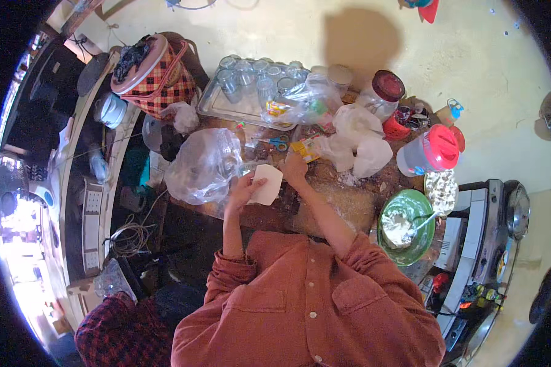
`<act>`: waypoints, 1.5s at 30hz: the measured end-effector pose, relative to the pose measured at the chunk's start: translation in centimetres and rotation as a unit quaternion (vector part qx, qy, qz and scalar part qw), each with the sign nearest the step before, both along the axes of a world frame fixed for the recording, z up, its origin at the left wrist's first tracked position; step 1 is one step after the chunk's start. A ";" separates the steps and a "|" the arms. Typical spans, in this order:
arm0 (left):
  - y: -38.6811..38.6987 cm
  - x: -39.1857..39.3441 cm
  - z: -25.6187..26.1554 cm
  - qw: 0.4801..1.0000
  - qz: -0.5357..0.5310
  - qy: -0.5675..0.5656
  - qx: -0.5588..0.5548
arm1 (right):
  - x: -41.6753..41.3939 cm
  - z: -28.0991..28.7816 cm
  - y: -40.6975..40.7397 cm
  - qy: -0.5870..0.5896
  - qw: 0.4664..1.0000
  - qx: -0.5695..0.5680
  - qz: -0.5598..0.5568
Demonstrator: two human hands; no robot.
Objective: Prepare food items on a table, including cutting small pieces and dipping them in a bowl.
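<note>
My left hand (244, 190) grips a flat white piece with rounded corners (267, 184), held above the front part of the wooden table (275, 219). Whether the piece is plastic or card I cannot tell. My right hand (295, 169) is at the near edge of a yellow packet (306, 149); its fingertips are hidden, so a grip on the packet cannot be made out. Blue-handled scissors (280, 142) lie just beyond, between the hands. A puffed clear plastic bag (206, 165) rests left of my left hand. White plastic bags (371, 156) sit right of the packet.
A metal tray (211, 103) with several glasses stands at the back. To the right are a red-lidded jug (429, 149), a green bowl (406, 257) with white powder and a spoon, and a stove (489, 229). A plaid-sleeved person (119, 330) is at lower left.
</note>
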State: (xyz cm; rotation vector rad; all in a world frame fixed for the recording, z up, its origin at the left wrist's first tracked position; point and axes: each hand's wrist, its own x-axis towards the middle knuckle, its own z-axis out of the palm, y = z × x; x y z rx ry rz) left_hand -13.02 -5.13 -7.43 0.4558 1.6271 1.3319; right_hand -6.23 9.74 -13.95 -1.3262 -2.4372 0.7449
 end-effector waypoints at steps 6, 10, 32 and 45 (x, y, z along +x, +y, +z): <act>2.6 2.3 1.9 0.972 -0.222 0.080 -0.017 | 2.2 0.3 2.7 0.014 0.993 -0.121 -0.006; 5.2 4.0 -7.6 0.900 -0.405 0.160 -0.009 | 6.5 1.9 3.0 0.041 0.977 -0.206 0.025; 5.2 14.7 -8.0 0.733 -0.286 0.617 0.008 | 22.8 -0.8 -10.0 -0.025 0.997 -0.058 -0.049; 5.0 15.5 -7.7 0.706 -0.267 0.654 -0.055 | 20.4 -0.4 -11.1 -0.050 0.984 -0.131 -0.106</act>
